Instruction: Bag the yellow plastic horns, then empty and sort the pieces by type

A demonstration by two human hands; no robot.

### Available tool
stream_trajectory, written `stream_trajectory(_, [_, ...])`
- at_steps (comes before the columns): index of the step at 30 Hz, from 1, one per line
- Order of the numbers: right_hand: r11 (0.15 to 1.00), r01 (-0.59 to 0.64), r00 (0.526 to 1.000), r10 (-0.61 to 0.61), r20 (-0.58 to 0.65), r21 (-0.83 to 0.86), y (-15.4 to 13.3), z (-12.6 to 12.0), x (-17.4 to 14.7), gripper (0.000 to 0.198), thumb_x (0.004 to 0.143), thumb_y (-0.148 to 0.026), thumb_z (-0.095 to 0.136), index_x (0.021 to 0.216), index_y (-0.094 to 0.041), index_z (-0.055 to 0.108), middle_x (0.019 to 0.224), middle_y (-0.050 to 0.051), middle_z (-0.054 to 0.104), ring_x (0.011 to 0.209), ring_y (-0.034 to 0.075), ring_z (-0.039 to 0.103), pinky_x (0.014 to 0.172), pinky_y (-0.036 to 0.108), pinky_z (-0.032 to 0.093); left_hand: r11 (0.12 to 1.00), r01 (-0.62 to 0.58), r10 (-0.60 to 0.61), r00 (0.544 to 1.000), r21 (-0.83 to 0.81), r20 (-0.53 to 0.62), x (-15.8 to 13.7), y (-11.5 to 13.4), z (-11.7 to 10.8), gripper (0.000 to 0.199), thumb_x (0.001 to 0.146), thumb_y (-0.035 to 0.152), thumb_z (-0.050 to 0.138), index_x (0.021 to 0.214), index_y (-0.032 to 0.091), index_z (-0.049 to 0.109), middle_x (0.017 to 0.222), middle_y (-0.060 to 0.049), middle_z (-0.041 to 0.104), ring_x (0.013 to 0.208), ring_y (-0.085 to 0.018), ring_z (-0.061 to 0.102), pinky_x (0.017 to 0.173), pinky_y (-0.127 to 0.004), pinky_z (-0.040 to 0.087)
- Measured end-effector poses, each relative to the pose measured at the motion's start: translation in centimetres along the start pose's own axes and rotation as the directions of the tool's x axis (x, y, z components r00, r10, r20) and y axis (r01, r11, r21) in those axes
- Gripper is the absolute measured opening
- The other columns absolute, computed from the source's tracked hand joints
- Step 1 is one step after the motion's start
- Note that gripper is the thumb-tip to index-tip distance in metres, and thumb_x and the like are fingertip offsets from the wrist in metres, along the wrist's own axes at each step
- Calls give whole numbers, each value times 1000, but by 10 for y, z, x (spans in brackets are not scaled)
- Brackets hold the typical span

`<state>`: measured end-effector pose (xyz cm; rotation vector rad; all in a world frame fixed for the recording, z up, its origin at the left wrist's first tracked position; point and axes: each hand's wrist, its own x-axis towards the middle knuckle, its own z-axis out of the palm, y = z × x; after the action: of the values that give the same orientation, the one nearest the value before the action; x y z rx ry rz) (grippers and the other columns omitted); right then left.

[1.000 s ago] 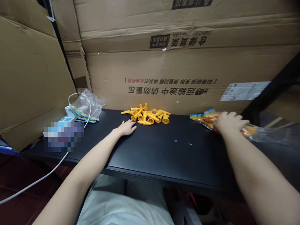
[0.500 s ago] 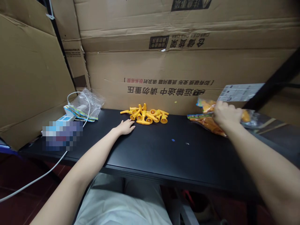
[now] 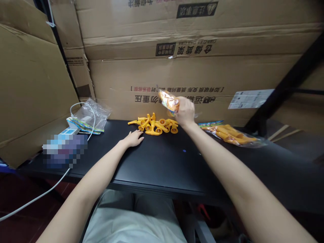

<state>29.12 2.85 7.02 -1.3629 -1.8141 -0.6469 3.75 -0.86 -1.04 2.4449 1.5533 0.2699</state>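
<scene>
My right hand [image 3: 186, 110] is closed around a clear plastic bag of orange-yellow pieces [image 3: 169, 102], held up in front of the cardboard. Most of that bag's far end is hidden by the hand. On the black table, my left hand [image 3: 133, 138] lies flat with its fingers stretched out, holding nothing. Just beyond its fingertips sits a pile of yellow plastic pieces [image 3: 153, 126] with flared cup ends and T-shaped handles. At the right, a second clear bag of orange-yellow pieces [image 3: 229, 134] rests on the tabletop.
Cardboard [image 3: 113, 77] stands along the back and left of the black table [image 3: 157, 165]. An opened clear wrapper [image 3: 95, 113] lies at the left beside a white power strip [image 3: 72, 126] and its cable [image 3: 54, 184]. A small blue scrap [image 3: 184, 151] is on the tabletop.
My right hand has lifted one bag off the right side and carried it left, above and behind the pile. The other bag stays on the table. My left hand has hardly moved.
</scene>
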Motion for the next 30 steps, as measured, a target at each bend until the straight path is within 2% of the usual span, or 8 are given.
stream_trajectory(3, [978,164,982,-174,76,127,-9,27,-14,45,87,-21,34,131,-19,41,129,14,53,122,29,44,105,52,27,996,-5,-4,994,-84,-109,1,-1,-1,50,90,32,45,137,15,40,145,-13,42,135,-23,38,112,-40,30])
stream_trajectory(6, [927,289,916,-340,213,239,-5,47,-31,50,84,-17,37,133,-24,41,133,11,52,126,27,43,110,58,18,976,-8,-48,966,-218,-253,4,0,-4,55,88,31,49,139,15,35,143,-13,44,131,-23,43,109,-34,35])
stream_trajectory(10, [924,231,903,-319,286,304,16,64,-50,51,78,-16,46,129,-20,46,136,15,49,130,30,41,107,66,15,946,38,-164,913,-323,-374,12,6,-10,77,83,33,58,147,16,17,149,-16,31,132,-25,41,108,-34,37])
stream_trajectory(13, [926,190,907,-293,304,325,33,69,-57,57,74,-15,49,131,-18,46,137,18,49,130,31,41,106,67,16,970,18,-114,915,-243,-387,18,10,-16,92,77,32,66,149,21,11,155,-15,15,135,-28,35,108,-36,36])
stream_trajectory(17, [931,198,893,-300,335,305,41,65,-60,63,72,-21,54,134,-19,44,140,18,45,133,34,36,104,68,16,998,-43,53,950,40,-308,26,16,-24,76,79,28,64,146,29,28,158,-7,8,134,-31,36,109,-43,32])
stream_trajectory(21, [945,230,890,-301,342,233,37,53,-62,67,71,-23,56,137,-17,42,141,18,44,133,34,36,104,66,21,977,-65,115,963,203,-244,32,22,-28,52,89,32,50,140,33,40,150,-3,34,129,-28,41,106,-43,33])
stream_trajectory(24, [929,315,880,-362,307,192,34,39,-64,65,75,-26,57,138,-17,41,140,17,46,129,31,42,106,61,26,974,-37,91,968,225,-234,36,25,-35,42,92,40,43,133,32,51,126,-7,61,120,-27,50,102,-41,35])
stream_trajectory(30, [882,452,860,-471,199,134,34,18,-70,47,87,-28,49,133,-19,49,132,13,55,116,26,56,94,43,48,990,34,10,952,138,-307,45,26,-54,35,92,43,44,118,33,65,111,-6,70,104,-23,63,89,-32,44])
